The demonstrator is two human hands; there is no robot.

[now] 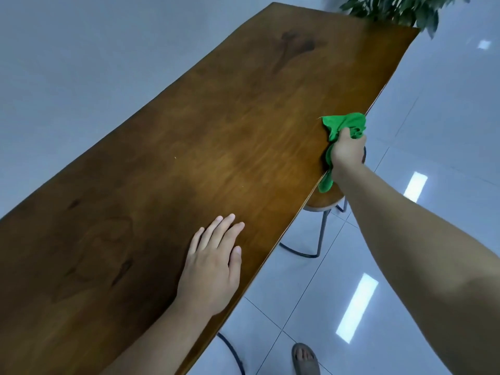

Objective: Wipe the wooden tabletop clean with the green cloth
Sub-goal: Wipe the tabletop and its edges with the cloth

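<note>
Here the right hand (347, 152) fists the green cloth (345, 124) at the wooden tabletop (216, 136) edge, left hand (213, 269) spread flat.

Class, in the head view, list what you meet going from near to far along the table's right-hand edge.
Sandalled foot → left hand flat on the wooden tabletop → stool → right hand gripping the green cloth → plant.

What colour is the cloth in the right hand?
Bright green cloth, gripped by the right hand; head view.

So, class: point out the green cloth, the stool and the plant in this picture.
green cloth (343, 123): head view, on the bunched upper fold.
stool (323, 203): head view, on the wooden seat's edge.
plant (392, 8): head view, on the leaves.
</note>
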